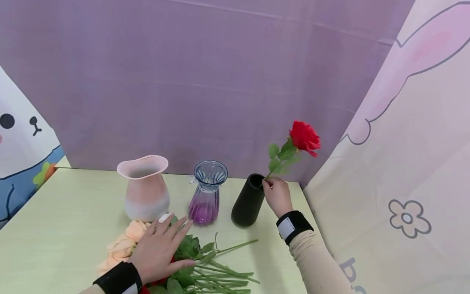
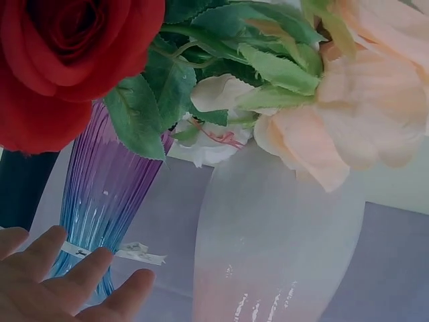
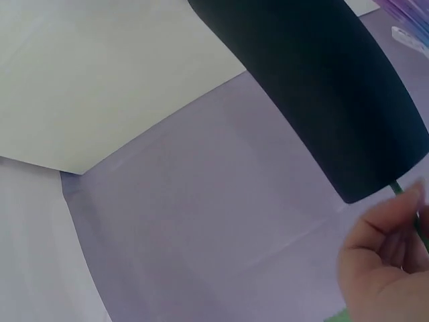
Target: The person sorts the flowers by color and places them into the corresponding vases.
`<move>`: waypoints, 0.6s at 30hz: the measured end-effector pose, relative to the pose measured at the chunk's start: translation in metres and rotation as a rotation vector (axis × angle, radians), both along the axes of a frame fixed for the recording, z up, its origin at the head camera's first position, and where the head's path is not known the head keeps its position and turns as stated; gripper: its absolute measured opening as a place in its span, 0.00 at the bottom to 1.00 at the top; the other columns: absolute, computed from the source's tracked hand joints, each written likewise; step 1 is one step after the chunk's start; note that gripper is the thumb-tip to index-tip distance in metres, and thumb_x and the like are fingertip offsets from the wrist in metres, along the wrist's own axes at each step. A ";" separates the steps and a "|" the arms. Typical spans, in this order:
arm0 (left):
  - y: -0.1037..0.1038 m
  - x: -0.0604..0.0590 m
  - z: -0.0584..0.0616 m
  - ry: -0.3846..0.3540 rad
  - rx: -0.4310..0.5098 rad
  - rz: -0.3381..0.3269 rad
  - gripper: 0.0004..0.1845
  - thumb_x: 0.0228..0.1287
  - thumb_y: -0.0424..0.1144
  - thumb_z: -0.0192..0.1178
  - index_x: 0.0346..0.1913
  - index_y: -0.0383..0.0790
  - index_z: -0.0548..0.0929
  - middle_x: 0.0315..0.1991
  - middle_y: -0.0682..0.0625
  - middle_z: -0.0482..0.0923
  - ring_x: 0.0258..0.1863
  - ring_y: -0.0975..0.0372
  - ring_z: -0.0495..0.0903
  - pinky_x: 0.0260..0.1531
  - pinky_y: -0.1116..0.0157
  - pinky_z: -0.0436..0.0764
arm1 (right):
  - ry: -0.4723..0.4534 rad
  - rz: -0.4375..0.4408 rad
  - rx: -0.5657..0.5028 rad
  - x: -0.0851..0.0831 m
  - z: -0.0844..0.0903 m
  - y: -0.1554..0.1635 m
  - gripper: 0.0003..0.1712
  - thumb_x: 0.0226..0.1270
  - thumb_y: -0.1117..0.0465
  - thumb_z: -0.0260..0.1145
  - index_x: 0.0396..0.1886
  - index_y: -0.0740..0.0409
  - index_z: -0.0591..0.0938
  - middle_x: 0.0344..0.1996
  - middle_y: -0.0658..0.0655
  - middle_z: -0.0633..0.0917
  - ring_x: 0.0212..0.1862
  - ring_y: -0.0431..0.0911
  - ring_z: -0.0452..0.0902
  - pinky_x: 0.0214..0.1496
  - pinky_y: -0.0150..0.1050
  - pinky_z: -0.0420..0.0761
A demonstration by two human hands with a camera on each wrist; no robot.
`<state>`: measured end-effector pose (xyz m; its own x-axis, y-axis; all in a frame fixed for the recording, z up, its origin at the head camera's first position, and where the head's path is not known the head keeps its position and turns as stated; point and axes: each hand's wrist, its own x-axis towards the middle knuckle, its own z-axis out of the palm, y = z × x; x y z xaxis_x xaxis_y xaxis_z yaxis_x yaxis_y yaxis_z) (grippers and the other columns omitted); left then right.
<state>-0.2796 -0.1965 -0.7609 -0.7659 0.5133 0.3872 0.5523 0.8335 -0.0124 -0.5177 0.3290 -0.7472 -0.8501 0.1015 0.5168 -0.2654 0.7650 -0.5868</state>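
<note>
At the mouth of the black vase, my right hand pinches the green stem of a red rose. The bloom leans up to the right, and the stem's lower end is hidden inside the vase. In the right wrist view the thumb and fingers of the right hand hold the stem just outside the rim. My left hand is spread, fingers straight, above a pile of flowers. Under and beside it lie peach flowers, green stems and a red rose, partly covered in the head view.
A pink and white vase stands at the back left of the pale table. Between it and the black vase is a blue and purple glass vase. A purple cloth hangs behind the table.
</note>
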 end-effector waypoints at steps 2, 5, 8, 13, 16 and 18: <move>0.000 0.001 0.000 -0.011 -0.007 0.003 0.64 0.37 0.91 0.46 0.79 0.66 0.47 0.81 0.61 0.40 0.81 0.51 0.36 0.73 0.33 0.32 | -0.002 -0.012 0.063 -0.012 -0.025 0.008 0.14 0.67 0.32 0.58 0.29 0.27 0.83 0.28 0.40 0.82 0.32 0.47 0.78 0.27 0.50 0.75; -0.002 0.000 -0.003 -0.017 -0.010 0.002 0.64 0.37 0.91 0.46 0.79 0.66 0.47 0.81 0.61 0.39 0.81 0.51 0.36 0.73 0.32 0.32 | 0.020 0.001 0.108 -0.012 -0.035 0.013 0.11 0.66 0.30 0.57 0.27 0.20 0.80 0.27 0.33 0.80 0.32 0.47 0.80 0.28 0.44 0.75; -0.005 -0.001 -0.008 -0.020 -0.012 0.006 0.63 0.37 0.91 0.46 0.79 0.66 0.48 0.81 0.61 0.39 0.81 0.51 0.36 0.73 0.32 0.31 | 0.016 0.020 0.114 -0.007 -0.035 0.017 0.07 0.67 0.32 0.59 0.30 0.16 0.81 0.27 0.30 0.79 0.32 0.46 0.81 0.26 0.42 0.76; -0.008 -0.001 -0.011 -0.002 -0.009 0.015 0.63 0.37 0.91 0.45 0.79 0.66 0.49 0.81 0.61 0.40 0.81 0.50 0.37 0.73 0.32 0.32 | 0.007 0.013 0.063 -0.003 -0.042 0.021 0.09 0.65 0.29 0.58 0.36 0.16 0.82 0.29 0.32 0.81 0.32 0.42 0.79 0.25 0.46 0.77; -0.009 0.000 -0.004 0.006 -0.018 0.023 0.63 0.38 0.91 0.44 0.79 0.66 0.48 0.81 0.60 0.40 0.81 0.50 0.37 0.73 0.33 0.32 | -0.047 -0.004 0.004 0.022 -0.009 0.007 0.14 0.64 0.29 0.59 0.38 0.24 0.85 0.31 0.36 0.83 0.31 0.40 0.78 0.20 0.50 0.74; -0.011 0.000 0.002 0.000 -0.025 0.034 0.62 0.38 0.90 0.44 0.79 0.67 0.48 0.81 0.60 0.39 0.81 0.51 0.36 0.73 0.33 0.32 | -0.090 -0.004 -0.039 0.046 0.022 -0.006 0.16 0.64 0.33 0.63 0.38 0.33 0.86 0.31 0.43 0.85 0.30 0.41 0.78 0.18 0.50 0.72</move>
